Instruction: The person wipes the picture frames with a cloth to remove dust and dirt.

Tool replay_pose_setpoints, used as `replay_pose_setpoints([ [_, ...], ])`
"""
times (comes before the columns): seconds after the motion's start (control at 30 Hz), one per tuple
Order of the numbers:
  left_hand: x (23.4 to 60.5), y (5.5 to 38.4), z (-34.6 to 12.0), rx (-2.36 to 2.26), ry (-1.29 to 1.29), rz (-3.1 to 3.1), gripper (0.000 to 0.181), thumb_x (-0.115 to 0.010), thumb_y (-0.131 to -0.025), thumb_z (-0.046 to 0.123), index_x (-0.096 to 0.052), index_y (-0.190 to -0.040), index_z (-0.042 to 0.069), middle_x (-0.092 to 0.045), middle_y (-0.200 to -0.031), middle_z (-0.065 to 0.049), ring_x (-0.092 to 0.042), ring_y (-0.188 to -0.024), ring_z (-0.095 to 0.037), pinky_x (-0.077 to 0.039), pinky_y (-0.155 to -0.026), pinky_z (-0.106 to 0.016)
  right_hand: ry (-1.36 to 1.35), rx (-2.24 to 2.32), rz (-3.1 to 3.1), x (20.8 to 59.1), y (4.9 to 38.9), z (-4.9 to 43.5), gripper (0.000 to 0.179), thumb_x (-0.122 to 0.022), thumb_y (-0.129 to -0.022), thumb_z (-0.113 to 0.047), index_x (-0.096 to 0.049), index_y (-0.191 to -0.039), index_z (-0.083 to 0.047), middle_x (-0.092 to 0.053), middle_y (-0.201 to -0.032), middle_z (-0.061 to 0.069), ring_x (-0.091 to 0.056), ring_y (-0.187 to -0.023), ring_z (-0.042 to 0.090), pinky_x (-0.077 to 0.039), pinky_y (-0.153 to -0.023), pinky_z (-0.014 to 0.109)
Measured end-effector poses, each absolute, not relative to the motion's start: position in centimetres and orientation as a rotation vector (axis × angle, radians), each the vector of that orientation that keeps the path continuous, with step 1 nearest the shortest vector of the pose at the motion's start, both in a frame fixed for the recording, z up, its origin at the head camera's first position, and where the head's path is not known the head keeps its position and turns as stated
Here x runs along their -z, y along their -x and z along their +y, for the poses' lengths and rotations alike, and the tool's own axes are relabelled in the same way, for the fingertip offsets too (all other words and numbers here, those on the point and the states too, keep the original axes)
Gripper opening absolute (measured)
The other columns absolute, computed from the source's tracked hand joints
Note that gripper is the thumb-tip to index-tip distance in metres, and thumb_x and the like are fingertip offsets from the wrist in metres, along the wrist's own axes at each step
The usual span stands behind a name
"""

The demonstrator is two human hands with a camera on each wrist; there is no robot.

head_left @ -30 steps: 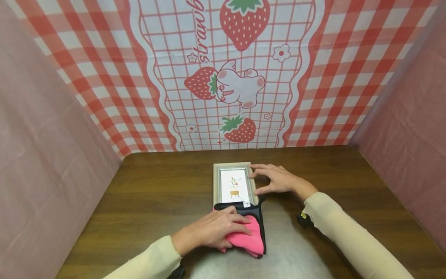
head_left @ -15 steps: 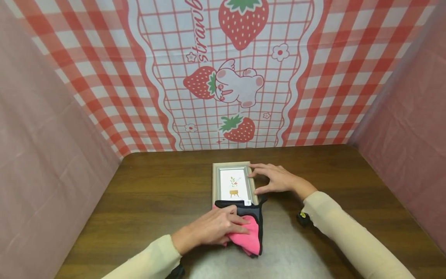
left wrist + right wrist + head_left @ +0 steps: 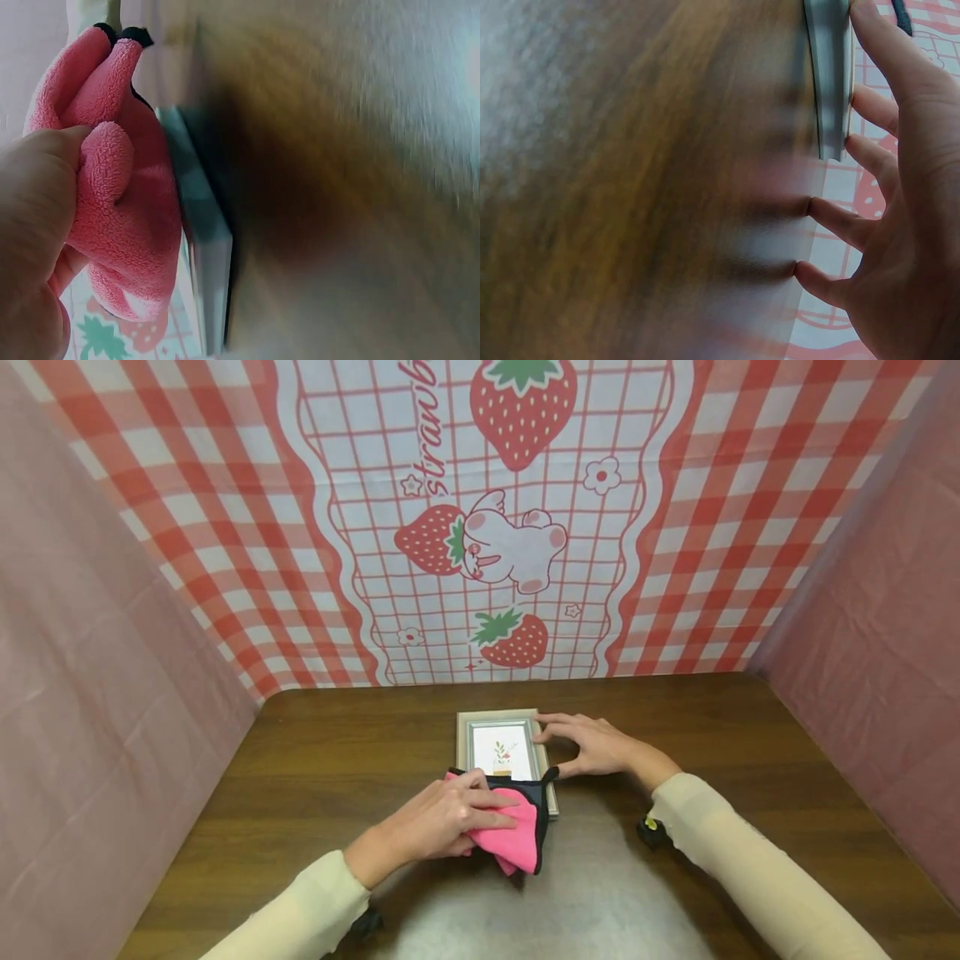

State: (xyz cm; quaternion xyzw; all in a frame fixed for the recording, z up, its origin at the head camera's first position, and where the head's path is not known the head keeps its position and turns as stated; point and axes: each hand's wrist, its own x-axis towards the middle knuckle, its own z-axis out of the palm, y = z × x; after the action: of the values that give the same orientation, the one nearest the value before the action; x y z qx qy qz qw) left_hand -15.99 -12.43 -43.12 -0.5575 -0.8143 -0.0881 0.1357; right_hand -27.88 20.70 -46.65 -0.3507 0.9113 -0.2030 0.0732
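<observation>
head cam: biggest thing here is the strawberry-print checked backdrop (image 3: 517,527), with a left pink curtain (image 3: 127,635) and a right pink curtain (image 3: 877,610) at the sides. below that is a brown wood table (image 3: 337,785). two pale sleeves (image 3: 750,868) reach in from the bottom corners. the picture frame (image 3: 501,739) lies flat near the back middle of the table, between both hands. left hand (image 3: 438,814) is over its near end, gripping a bunched pink cloth (image 3: 512,835) with black edging, which covers the lower part of the frame. right hand (image 3: 588,745) isn't clenched, fingers spread. from its wrist cam, the thumb and two fingertips touch the frame's right edge, while the other two fingertips rest on the table past its far corner. smallest bit: the cloth's black loop (image 3: 551,775), right by that thumb, can't tell if they touch.
</observation>
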Motion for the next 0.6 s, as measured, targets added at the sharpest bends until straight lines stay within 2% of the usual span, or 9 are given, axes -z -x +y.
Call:
replay_pose_setpoints([
  [0.3,42.6,17.0,-15.1,0.270,1.482,-2.416,0.060,-0.105,-0.076,0.013,-0.085,-0.132,0.024,-0.083,-0.138,0.004,-0.061,-0.104,-0.014,-0.055,-0.068,-0.016,1.025,0.619,2.723,46.6,27.8,20.5,0.063,-0.086,-0.095,-0.058,-0.072,-0.148,-0.027,-0.046,-0.181,0.011,-0.051,-0.158,0.050,-0.042,-0.114,0.085],
  [0.6,42.9,18.3,-17.6,0.297,1.336,-2.456,0.059,-0.100,-0.080,0.006,-0.085,-0.134,0.022,-0.084,-0.138,-0.001,-0.061,-0.100,-0.014,-0.042,-0.059,-0.013,1.006,0.604,2.731,46.7,27.9,20.5,0.065,-0.087,-0.093,-0.059,-0.073,-0.148,-0.028,-0.045,-0.182,0.009,-0.051,-0.159,0.049,-0.042,-0.113,0.085],
])
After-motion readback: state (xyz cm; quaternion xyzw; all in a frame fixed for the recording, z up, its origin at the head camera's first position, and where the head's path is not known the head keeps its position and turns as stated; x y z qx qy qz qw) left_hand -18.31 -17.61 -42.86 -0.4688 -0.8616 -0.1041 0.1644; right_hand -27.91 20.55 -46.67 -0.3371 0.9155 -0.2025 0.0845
